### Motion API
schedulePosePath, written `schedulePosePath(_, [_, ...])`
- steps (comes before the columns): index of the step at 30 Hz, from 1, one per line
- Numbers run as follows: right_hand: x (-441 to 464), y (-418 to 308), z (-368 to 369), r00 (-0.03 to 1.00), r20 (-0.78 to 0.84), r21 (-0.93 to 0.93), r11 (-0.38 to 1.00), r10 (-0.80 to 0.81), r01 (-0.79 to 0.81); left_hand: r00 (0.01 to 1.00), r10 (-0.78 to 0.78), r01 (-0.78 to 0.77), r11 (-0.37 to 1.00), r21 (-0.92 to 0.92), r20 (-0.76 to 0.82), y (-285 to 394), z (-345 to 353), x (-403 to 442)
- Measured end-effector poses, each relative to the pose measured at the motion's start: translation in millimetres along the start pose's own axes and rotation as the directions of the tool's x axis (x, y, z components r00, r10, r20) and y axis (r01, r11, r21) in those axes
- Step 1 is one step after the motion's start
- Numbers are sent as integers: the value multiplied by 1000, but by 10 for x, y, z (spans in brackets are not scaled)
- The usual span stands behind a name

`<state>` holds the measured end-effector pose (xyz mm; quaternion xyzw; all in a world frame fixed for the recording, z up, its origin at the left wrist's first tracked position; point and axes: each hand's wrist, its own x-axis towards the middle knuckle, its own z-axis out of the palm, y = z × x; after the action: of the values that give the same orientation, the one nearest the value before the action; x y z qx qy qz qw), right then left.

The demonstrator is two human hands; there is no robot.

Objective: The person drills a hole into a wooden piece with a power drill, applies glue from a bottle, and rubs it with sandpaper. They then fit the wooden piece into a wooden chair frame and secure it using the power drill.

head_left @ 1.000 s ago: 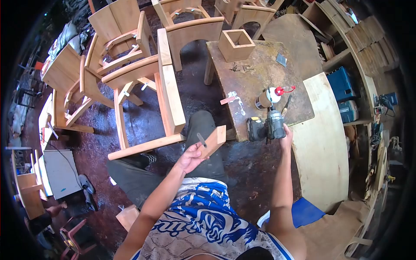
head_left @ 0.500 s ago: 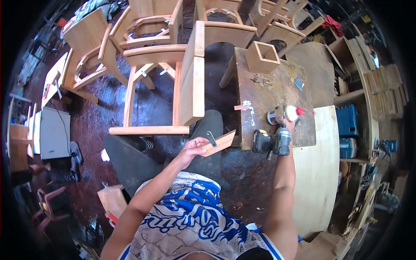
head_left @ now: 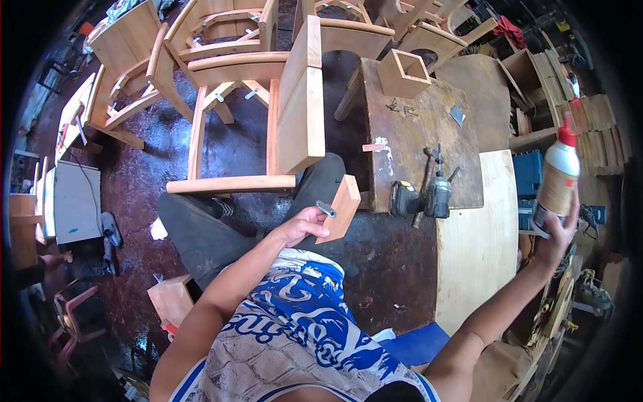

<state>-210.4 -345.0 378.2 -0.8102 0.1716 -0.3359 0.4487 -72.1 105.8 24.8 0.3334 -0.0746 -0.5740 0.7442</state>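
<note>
My left hand [head_left: 301, 226] is closed around a small wooden block [head_left: 344, 209] above my lap. A small grey metal bracket [head_left: 325, 208] sticks out from the block beside my fingers. Far out to the right, my right hand [head_left: 561, 234] grips the lower part of a glue bottle [head_left: 561, 167], white at the top with a brown label. Its red cap [head_left: 567, 130] points up. In front of my knees stands an unfinished wooden chair [head_left: 305, 100], tipped over, with metal brackets at its inner corners.
On a worn low table [head_left: 462, 154] lie a cordless drill [head_left: 439, 194], a hammer [head_left: 427, 174] and an open wooden box [head_left: 404, 75]. A pale board [head_left: 475, 268] lies beside it. More wooden chairs [head_left: 127, 40] crowd the far side. Blue cases [head_left: 528, 175] sit in shelving at right.
My right hand has lifted the glue bottle off the table and swung it out to the right. My left hand has turned the wooden block more upright.
</note>
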Motion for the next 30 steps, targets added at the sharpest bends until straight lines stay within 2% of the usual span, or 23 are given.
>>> schedulePosePath(1, [-53,-225,-49,999,1,-20,998,-51,51,1000,7,-7,1000,10,1,-7,-8,-5])
schedulePosePath(4, [-97,-453,-420,986,-15,96,981,-166,167,998,63,-62,997,38,-25,12,27,-40])
schedulePosePath(9, [-161,-800,-542,988,-36,463,874,-147,147,990,134,-133,991,30,-45,86,21,-145])
schedulePosePath(10, [-159,-903,-478,983,85,615,785,-162,76,989,136,-134,991,30,-53,96,-12,-162])
schedulePosePath(13, [-223,-955,-338,956,271,763,631,-115,-140,988,154,-153,987,44,-14,137,-39,-201])
schedulePosePath(17, [-447,-932,167,889,457,603,745,-30,-285,972,225,-228,973,28,63,167,-60,-243])
schedulePosePath(18, [-460,-846,178,880,470,561,792,-66,-239,968,229,-234,971,40,100,163,-87,-258])
schedulePosePath(19, [-487,-798,184,913,407,547,809,-31,-217,969,229,-233,972,40,94,150,-99,-268])
schedulePosePath(21, [-540,-711,211,961,275,508,842,41,-181,963,255,-243,962,-122,90,139,-111,-274])
schedulePosePath(23, [-518,-819,553,999,-34,496,868,-2,19,953,280,-266,956,-123,113,249,-77,-338])
schedulePosePath(24, [-451,-761,592,997,19,635,772,-73,44,943,303,-287,949,-128,137,304,-58,-364])
schedulePosePath(25, [-413,-721,639,997,24,638,769,-78,45,941,310,-294,947,-127,133,340,-55,-383])
schedulePosePath(28, [-325,-700,978,977,-200,677,711,-67,187,926,344,-331,938,-107,157,375,-88,-440])
schedulePosePath(29, [-288,-689,1117,978,-196,679,710,-67,184,922,346,-333,938,-99,176,362,-112,-447])
schedulePosePath(30, [-245,-653,1244,962,-272,782,577,-27,237,917,349,-336,937,-94,196,344,-124,-453])
